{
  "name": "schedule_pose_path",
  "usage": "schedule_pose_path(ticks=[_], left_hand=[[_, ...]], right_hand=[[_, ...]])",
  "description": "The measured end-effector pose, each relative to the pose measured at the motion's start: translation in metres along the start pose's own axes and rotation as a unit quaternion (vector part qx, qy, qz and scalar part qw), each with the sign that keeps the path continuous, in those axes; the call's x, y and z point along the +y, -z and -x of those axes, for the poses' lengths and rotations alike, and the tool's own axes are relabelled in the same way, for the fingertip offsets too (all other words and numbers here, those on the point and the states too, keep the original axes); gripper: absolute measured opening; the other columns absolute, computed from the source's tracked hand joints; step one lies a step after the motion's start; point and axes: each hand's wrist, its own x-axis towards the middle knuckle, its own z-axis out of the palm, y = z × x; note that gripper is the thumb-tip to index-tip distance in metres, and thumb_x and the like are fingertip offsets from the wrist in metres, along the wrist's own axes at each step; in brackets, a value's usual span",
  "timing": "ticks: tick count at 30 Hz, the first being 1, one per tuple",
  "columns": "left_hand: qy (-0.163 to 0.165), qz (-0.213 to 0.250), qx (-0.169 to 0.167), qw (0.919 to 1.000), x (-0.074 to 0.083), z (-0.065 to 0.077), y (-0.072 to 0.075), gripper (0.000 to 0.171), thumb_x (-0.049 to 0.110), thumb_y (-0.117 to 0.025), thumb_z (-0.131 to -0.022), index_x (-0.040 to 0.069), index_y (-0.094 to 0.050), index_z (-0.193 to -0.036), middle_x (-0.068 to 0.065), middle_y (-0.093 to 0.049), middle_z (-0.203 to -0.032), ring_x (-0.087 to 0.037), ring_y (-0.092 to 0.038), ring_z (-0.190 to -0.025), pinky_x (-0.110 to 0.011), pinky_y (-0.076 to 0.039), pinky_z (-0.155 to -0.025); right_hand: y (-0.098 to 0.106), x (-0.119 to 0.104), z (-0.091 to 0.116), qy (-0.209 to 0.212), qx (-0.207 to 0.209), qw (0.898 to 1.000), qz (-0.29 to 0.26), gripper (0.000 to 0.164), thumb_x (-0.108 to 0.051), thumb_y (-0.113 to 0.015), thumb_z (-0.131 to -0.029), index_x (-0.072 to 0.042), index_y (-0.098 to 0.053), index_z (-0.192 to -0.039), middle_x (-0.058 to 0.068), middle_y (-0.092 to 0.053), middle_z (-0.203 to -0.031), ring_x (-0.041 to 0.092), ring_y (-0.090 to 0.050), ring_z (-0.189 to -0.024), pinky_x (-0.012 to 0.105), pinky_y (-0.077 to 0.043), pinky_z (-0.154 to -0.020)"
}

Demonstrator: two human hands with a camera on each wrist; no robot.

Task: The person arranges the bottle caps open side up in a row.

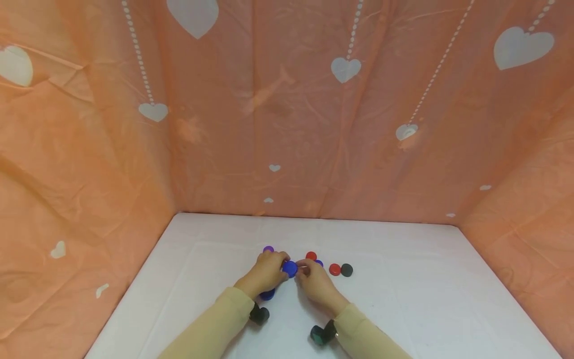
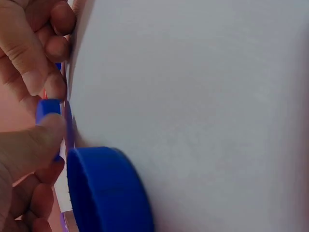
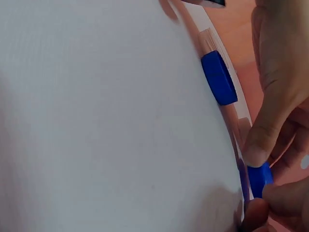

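In the head view my left hand (image 1: 268, 269) holds a blue bottle cap (image 1: 289, 269) by its left side. The left wrist view shows the left thumb pressed on that cap's side, with the other fingers curled beneath. My right hand (image 1: 317, 284) meets the cap from the right, its thumb and index fingertips at the opposite edge in the right wrist view. A second blue cap (image 2: 108, 191) stands on its edge below the left hand, its hollow side showing in the left wrist view. The held cap is close over the white tabletop (image 1: 381, 309).
Beyond the left hand lies a purple cap (image 1: 268, 249), partly covered. Past the right hand are a red cap (image 1: 311, 255) and another blue one (image 1: 319, 263). Farther right, a red cap (image 1: 335, 269) sits beside a black cap (image 1: 347, 269). An orange curtain (image 1: 305, 149) encloses the table.
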Motion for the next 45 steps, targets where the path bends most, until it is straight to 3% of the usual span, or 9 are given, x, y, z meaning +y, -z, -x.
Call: schedule_pose_path(ticks=[7,12,16,20,26,45], left_hand=[[-0.019,0.02,0.02,0.9994,0.0,0.005,0.008,0.033,0.018,-0.074,-0.085,0.007,-0.067,-0.116,-0.007,-0.066,-0.098,-0.03,-0.051,-0.099,-0.048,-0.04,-0.086],[-0.024,0.038,0.032,0.9985,0.003,0.015,0.021,0.034,0.018,-0.073,-0.086,0.008,-0.067,-0.118,-0.005,-0.065,-0.105,-0.03,-0.051,-0.106,-0.048,-0.041,-0.089],[-0.039,0.056,0.034,0.9971,0.002,0.026,0.026,0.034,0.019,-0.072,-0.088,0.009,-0.066,-0.12,-0.004,-0.063,-0.103,-0.025,-0.052,-0.101,-0.042,-0.045,-0.083],[-0.054,0.074,0.034,0.9952,-0.002,0.037,0.024,0.031,0.02,-0.071,-0.089,0.01,-0.067,-0.118,-0.004,-0.061,-0.101,-0.021,-0.053,-0.095,-0.035,-0.047,-0.076],[-0.061,0.087,0.033,0.9937,-0.004,0.046,0.02,0.03,0.019,-0.071,-0.089,0.01,-0.067,-0.118,-0.002,-0.062,-0.104,-0.019,-0.053,-0.096,-0.033,-0.049,-0.078],[-0.08,0.093,0.044,0.9915,-0.011,0.048,0.02,0.03,0.017,-0.072,-0.088,0.008,-0.068,-0.116,-0.001,-0.064,-0.102,-0.018,-0.056,-0.092,-0.031,-0.049,-0.077]], right_hand=[[0.004,-0.002,0.0,0.005,0.001,0.999,-0.046,0.028,-0.012,-0.058,-0.096,-0.004,-0.058,-0.123,0.004,-0.06,-0.088,0.017,-0.057,-0.076,0.03,-0.049,-0.065],[0.011,-0.008,0.004,0.039,0.0,0.998,-0.058,0.027,-0.019,-0.06,-0.097,-0.009,-0.059,-0.122,0.003,-0.06,-0.093,0.017,-0.058,-0.078,0.029,-0.05,-0.065],[0.013,-0.009,0.009,0.052,-0.011,0.998,-0.044,0.027,-0.027,-0.061,-0.096,-0.014,-0.061,-0.12,0.0,-0.059,-0.092,0.017,-0.056,-0.08,0.029,-0.049,-0.067],[0.011,-0.008,0.015,0.049,-0.021,0.998,-0.04,0.026,-0.032,-0.061,-0.096,-0.017,-0.061,-0.118,-0.002,-0.059,-0.09,0.017,-0.055,-0.079,0.03,-0.047,-0.067],[0.007,-0.005,0.018,0.051,-0.027,0.997,-0.043,0.026,-0.034,-0.061,-0.096,-0.018,-0.061,-0.116,-0.002,-0.058,-0.091,0.016,-0.057,-0.076,0.028,-0.048,-0.063],[0.004,-0.005,0.016,0.055,-0.038,0.997,-0.039,0.023,-0.034,-0.059,-0.097,-0.019,-0.061,-0.115,0.0,-0.062,-0.092,0.017,-0.057,-0.08,0.03,-0.048,-0.067]])
